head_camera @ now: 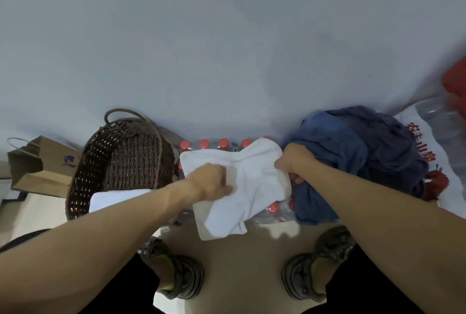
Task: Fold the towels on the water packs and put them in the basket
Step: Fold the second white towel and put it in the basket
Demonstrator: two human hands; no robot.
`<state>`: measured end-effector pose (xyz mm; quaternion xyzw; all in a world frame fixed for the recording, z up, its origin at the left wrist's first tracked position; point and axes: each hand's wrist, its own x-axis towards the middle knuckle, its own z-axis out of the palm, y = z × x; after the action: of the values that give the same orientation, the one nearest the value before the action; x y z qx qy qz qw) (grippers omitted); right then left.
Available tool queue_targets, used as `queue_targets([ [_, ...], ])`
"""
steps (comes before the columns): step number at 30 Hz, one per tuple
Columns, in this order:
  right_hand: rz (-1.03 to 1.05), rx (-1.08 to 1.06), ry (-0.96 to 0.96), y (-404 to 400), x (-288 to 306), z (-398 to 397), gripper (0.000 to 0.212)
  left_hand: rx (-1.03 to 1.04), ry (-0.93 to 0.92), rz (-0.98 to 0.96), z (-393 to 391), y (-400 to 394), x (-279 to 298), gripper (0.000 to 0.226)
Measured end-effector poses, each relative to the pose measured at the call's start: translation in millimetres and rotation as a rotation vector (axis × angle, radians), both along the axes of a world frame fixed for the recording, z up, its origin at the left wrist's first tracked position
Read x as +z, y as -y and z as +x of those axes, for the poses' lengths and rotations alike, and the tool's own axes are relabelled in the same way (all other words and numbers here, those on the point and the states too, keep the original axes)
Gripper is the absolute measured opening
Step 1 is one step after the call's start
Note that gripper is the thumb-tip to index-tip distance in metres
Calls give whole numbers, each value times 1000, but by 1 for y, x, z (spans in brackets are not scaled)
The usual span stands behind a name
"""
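A white towel (237,187) lies half folded on a pack of red-capped water bottles (204,143), its lower end hanging over the pack's front edge. My left hand (211,181) rests on the towel's left part with its fingers curled into the cloth. At the towel's right edge my right hand (292,162) pinches the fabric. A heap of blue towels (353,160) sits just right of it on more packs. The dark wicker basket (121,152) stands to the left, with a folded white towel (113,197) inside at its near end.
A brown paper bag (42,162) lies left of the basket. A white plastic-wrapped water pack with red print (428,147) is at far right, something red (456,81) above it. A grey wall rises close behind. My feet in grey sandals (181,276) stand on the beige floor.
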<state>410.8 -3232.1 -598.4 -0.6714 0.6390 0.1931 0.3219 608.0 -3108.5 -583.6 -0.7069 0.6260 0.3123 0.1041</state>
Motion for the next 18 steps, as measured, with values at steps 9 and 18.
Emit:
queue_targets([
  [9,175,476,130,-47,-11,-4,60,142,-7,-145,-30,-74,-42,36],
  [18,137,698,84,-46,-5,13,37,229,-165,-27,35,-17,13,13],
])
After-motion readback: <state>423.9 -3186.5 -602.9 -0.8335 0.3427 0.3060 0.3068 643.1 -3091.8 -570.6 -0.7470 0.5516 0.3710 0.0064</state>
